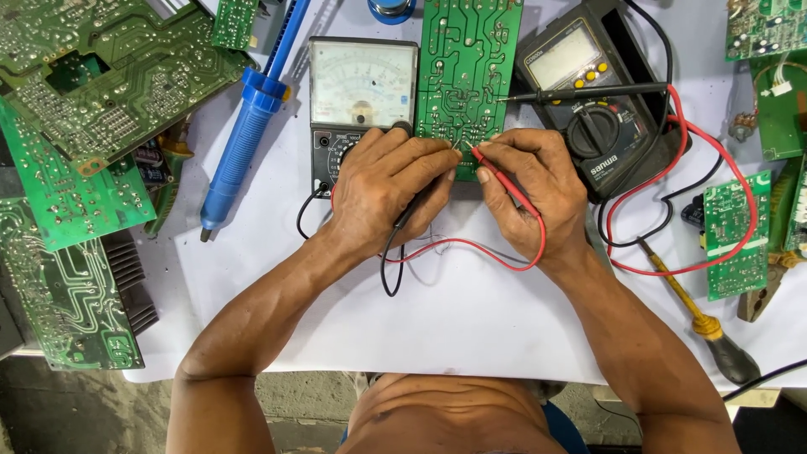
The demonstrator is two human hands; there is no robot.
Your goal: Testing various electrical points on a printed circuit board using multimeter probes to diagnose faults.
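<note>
At the far left of the frame, a stack of green circuit boards [76, 168] overlaps the edge of the white table [471, 319]. Just right of it, a blue desoldering pump [248, 126] lies diagonally, tip toward lower left. Near centre, the left hand [382, 189] rests partly over the lower face of the analog multimeter [361, 92], fingers closed around a black test probe [412, 210] whose lead loops down toward the lower centre. The hands meet at the centre of the frame, fingertips nearly touching. Directly above both sets of fingertips lies the green circuit board under test [466, 67], solder side up, its long axis running from the frame's top edge down to the hands; its lower edge sits at the fingertips, about equally near to each hand. The right hand [534, 189] pinches a red test probe [504, 181], tip angled up-left onto the board's lower edge. Whether the black tip contacts the board cannot be determined. To the right stands a digital multimeter [593, 109], and a yellow-handled screwdriver [698, 315] lies lower right.
</note>
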